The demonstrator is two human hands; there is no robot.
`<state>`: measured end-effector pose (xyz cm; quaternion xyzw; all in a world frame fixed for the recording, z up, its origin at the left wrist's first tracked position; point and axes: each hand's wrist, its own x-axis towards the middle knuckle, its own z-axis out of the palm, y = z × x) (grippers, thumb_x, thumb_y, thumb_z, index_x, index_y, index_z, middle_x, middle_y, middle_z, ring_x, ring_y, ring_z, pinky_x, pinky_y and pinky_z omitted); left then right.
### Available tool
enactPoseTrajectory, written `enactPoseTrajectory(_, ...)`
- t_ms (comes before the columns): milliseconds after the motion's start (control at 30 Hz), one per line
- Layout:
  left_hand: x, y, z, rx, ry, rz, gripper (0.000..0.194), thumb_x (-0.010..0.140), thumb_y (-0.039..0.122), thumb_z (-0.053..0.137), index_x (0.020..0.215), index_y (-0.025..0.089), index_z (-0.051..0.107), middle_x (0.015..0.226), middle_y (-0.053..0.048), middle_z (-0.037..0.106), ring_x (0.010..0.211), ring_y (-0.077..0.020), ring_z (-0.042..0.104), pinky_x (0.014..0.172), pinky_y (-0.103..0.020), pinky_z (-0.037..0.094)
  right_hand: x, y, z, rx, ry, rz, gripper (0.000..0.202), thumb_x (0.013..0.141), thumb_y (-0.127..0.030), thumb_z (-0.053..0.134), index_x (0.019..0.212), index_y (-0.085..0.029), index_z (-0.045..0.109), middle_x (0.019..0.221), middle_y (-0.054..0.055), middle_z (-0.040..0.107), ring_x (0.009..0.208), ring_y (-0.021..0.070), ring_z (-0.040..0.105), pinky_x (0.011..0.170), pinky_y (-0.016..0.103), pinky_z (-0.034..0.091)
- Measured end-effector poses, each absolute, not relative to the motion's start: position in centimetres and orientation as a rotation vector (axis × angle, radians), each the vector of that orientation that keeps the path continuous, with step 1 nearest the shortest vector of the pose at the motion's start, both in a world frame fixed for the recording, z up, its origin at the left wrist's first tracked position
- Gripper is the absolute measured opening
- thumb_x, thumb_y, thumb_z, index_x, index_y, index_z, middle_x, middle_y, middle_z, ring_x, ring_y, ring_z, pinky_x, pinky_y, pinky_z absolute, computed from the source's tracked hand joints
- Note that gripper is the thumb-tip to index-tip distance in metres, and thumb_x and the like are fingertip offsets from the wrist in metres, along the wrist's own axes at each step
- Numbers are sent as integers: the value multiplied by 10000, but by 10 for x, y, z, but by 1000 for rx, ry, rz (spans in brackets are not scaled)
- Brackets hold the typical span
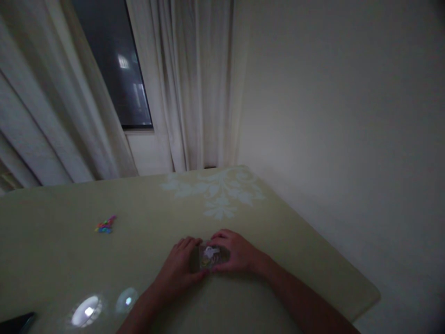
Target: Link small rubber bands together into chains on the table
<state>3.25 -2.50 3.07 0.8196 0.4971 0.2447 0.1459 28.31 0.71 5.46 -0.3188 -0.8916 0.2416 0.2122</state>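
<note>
A small clear box or packet with white and yellowish bits showing in it lies low over the table, between my two hands. My left hand curves around its left side, fingertips at the far edge and thumb at the near edge. From the right, my right hand holds it the same way, its fingers at the far edge and its thumb along the near one. What exactly is inside is too small and dim to tell.
A little heap of colourful small pieces lies on the pale green table at the left. A dark flat object is at the lower left corner. Curtains, a window and a bare wall stand behind and to the right.
</note>
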Motion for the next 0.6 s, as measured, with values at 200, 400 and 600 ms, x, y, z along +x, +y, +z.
enactPoseTrajectory(200,33,-26,34,2254,1385,765,559,720,313,817,1236,224,623,1188,-99,715,1096,-294,673,970,-435,545,281,9,51,-948,-2454,656,874,687,-557,898,1422,-181,609,1259,129,651,1140,275,622,1025,382,487)
enactPoseTrajectory(400,31,-25,32,2143,1394,785,658,697,394,852,1286,217,618,1215,-116,718,1124,-315,679,986,-439,537,281,10,49,-960,-2429,699,893,652,-591,907,1413,-219,623,1268,116,630,1112,277,640,1000,391,507)
enactPoseTrajectory(600,31,-27,29,2130,1417,761,701,714,406,842,1338,206,594,1265,-138,699,1165,-324,658,1016,-456,516,281,8,50,-936,-2399,702,889,665,-550,911,1432,-226,599,1289,118,613,1137,287,640,1009,415,515)
